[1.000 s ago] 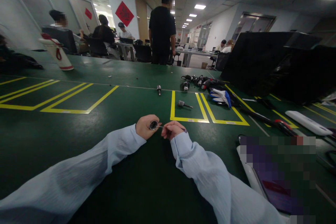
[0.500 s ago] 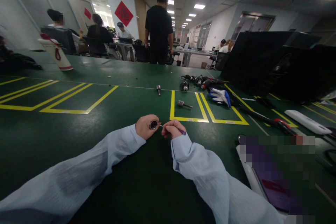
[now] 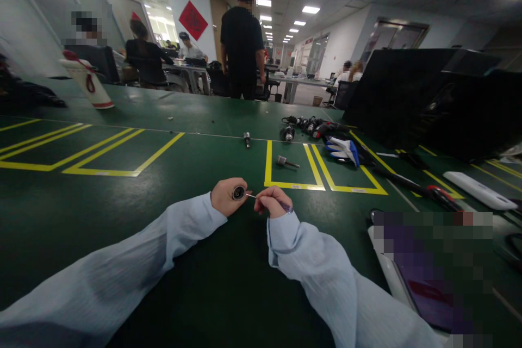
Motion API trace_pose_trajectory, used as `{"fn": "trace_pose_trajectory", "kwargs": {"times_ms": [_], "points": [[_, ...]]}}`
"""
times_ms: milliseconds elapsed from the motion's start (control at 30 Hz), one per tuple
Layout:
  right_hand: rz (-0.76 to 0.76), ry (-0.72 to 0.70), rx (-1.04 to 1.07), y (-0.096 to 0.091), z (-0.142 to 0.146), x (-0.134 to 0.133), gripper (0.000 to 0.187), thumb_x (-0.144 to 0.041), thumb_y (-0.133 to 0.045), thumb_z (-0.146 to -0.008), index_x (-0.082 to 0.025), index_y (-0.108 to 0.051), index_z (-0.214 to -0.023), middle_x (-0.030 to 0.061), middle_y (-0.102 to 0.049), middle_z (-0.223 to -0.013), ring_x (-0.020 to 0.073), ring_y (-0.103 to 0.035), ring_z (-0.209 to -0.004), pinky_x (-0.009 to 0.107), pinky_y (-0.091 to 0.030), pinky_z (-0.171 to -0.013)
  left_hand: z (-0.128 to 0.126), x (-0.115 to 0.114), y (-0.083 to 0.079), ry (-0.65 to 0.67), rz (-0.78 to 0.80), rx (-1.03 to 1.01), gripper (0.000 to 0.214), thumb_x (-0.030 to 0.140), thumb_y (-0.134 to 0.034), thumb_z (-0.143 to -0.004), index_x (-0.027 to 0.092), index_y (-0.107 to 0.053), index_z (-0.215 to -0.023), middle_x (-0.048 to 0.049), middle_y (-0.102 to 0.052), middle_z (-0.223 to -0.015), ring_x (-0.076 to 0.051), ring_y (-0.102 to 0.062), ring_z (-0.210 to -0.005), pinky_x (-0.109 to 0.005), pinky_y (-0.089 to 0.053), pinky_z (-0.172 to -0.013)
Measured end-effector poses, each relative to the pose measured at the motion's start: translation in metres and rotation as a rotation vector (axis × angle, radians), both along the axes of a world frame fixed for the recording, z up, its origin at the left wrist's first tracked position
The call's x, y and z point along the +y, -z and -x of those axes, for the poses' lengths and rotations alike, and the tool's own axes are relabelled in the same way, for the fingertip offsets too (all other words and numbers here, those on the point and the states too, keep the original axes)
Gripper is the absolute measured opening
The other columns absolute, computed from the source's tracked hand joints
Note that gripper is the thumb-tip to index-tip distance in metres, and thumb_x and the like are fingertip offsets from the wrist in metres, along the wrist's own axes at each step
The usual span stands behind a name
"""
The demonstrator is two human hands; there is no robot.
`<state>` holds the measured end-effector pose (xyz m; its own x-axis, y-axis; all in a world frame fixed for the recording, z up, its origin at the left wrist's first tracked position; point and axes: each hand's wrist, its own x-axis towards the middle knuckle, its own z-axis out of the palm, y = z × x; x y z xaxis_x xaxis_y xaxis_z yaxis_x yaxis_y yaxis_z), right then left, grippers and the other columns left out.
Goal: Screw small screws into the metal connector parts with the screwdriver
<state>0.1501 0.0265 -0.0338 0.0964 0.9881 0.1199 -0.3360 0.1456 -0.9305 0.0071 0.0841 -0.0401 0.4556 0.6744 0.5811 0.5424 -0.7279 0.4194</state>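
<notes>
My left hand (image 3: pixel 227 199) is closed around a round metal part (image 3: pixel 238 192), whose dark ringed end faces me. In my right hand (image 3: pixel 274 200) is a slim screwdriver with a purple handle (image 3: pixel 287 208), gripped by closed fingers. Its thin shaft (image 3: pixel 252 196) points left and its tip meets the side of the metal part; whether it sits inside a screw is hidden. Beyond my hands lie a metal fitting with a thin stem (image 3: pixel 287 162), inside a yellow-taped box, and a shorter metal fitting (image 3: pixel 247 140) to the left of it.
Cabled metal parts (image 3: pixel 289 133) and a blue-white glove (image 3: pixel 342 150) lie at the back right. A phone (image 3: pixel 424 288) is by my right forearm, a white bar (image 3: pixel 479 190) further off. A paper cup (image 3: pixel 93 84) stands far left. A person in black (image 3: pixel 242 43) stands beyond the table.
My right hand has shifted slightly right with the screwdriver, and a little more of the shaft shows. My left hand stays in place. The standing person has moved a little left.
</notes>
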Motion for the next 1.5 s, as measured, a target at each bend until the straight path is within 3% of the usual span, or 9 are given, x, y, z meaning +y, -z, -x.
{"fn": "trace_pose_trajectory", "kwargs": {"times_ms": [133,433,533,700,800,900,1100,1333,1500], "points": [[-0.031,0.027,-0.069,0.0,0.0,0.0,0.005,-0.021,-0.05,-0.06,-0.019,-0.054,-0.058,-0.0049,-0.055,-0.045,0.0091,-0.048,-0.041,0.022,-0.037,-0.042,0.001,0.002,0.002,0.023,-0.003,0.013,0.012,0.022,-0.054,-0.068,0.016,-0.048,-0.059,0.0033,-0.048,-0.052,-0.009,-0.045,-0.047,-0.019,-0.035,-0.044],[-0.231,0.149,-0.561,0.005,0.005,-0.002,0.009,-0.017,-0.049,-0.064,-0.021,-0.056,-0.06,-0.0017,-0.057,-0.057,0.0138,-0.053,-0.059,0.026,-0.04,-0.059,0.0,0.0,0.003,0.092,0.023,0.06,0.009,0.022,-0.051,-0.068,0.016,-0.049,-0.06,0.0018,-0.05,-0.053,-0.01,-0.047,-0.049,-0.02,-0.035,-0.046],[-0.134,0.11,-0.471,0.004,0.004,0.0,0.01,-0.016,-0.049,-0.061,-0.021,-0.056,-0.055,-0.0031,-0.056,-0.051,0.013,-0.051,-0.054,0.026,-0.04,-0.055,0.001,-0.001,0.002,0.091,0.029,0.068,0.01,0.023,-0.051,-0.069,0.017,-0.048,-0.061,0.0018,-0.05,-0.055,-0.01,-0.047,-0.05,-0.02,-0.035,-0.047],[0.06,-0.064,-0.039,0.005,0.001,0.006,0.007,-0.019,-0.05,-0.057,-0.018,-0.056,-0.053,-0.0037,-0.057,-0.044,0.0106,-0.052,-0.042,0.022,-0.039,-0.044,0.002,0.003,0.004,0.099,-0.005,0.04,0.014,0.024,-0.052,-0.07,0.017,-0.047,-0.059,0.0025,-0.047,-0.053,-0.009,-0.045,-0.049,-0.02,-0.034,-0.046],[0.128,-0.124,0.098,0.007,0.0,0.01,0.005,-0.018,-0.051,-0.053,-0.017,-0.055,-0.053,-0.0033,-0.058,-0.041,0.01,-0.053,-0.039,0.02,-0.037,-0.04,0.002,0.004,0.005,0.101,-0.032,0.036,0.013,0.021,-0.052,-0.069,0.016,-0.046,-0.059,0.0032,-0.046,-0.052,-0.009,-0.044,-0.047,-0.019,-0.033,-0.044],[0.147,-0.092,0.093,0.006,0.001,0.009,0.005,-0.018,-0.051,-0.053,-0.016,-0.055,-0.053,-0.0037,-0.058,-0.04,0.0095,-0.053,-0.039,0.019,-0.037,-0.039,0.001,0.003,0.004,0.078,-0.049,0.05,0.014,0.021,-0.051,-0.071,0.016,-0.046,-0.059,0.0034,-0.045,-0.052,-0.008,-0.043,-0.047,-0.019,-0.033,-0.044],[0.046,0.097,-0.123,-0.002,0.01,-0.001,0.007,-0.016,-0.05,-0.055,-0.017,-0.056,-0.051,-0.0055,-0.055,-0.04,0.0084,-0.05,-0.041,0.019,-0.039,-0.043,0.0,0.001,0.002,0.042,-0.155,0.089,0.017,0.022,-0.051,-0.075,0.016,-0.046,-0.059,0.0028,-0.045,-0.053,-0.009,-0.043,-0.048,-0.02,-0.032,-0.045],[0.077,0.028,-0.037,0.0,0.009,0.0,0.006,-0.02,-0.051,-0.056,-0.017,-0.055,-0.053,-0.0043,-0.057,-0.041,0.0093,-0.052,-0.04,0.02,-0.039,-0.042,0.001,0.0,0.002,0.015,-0.12,0.034,0.017,0.022,-0.051,-0.076,0.016,-0.046,-0.061,0.0032,-0.045,-0.054,-0.008,-0.044,-0.049,-0.019,-0.033,-0.046],[0.059,0.026,-0.018,0.001,0.009,0.0,0.006,-0.019,-0.051,-0.056,-0.017,-0.055,-0.053,-0.0043,-0.057,-0.042,0.0089,-0.051,-0.04,0.02,-0.039,-0.042,0.002,0.003,0.002,0.079,-0.094,0.031,0.018,0.023,-0.053,-0.073,0.016,-0.046,-0.058,0.0033,-0.045,-0.052,-0.008,-0.043,-0.047,-0.019,-0.033,-0.044]]}}
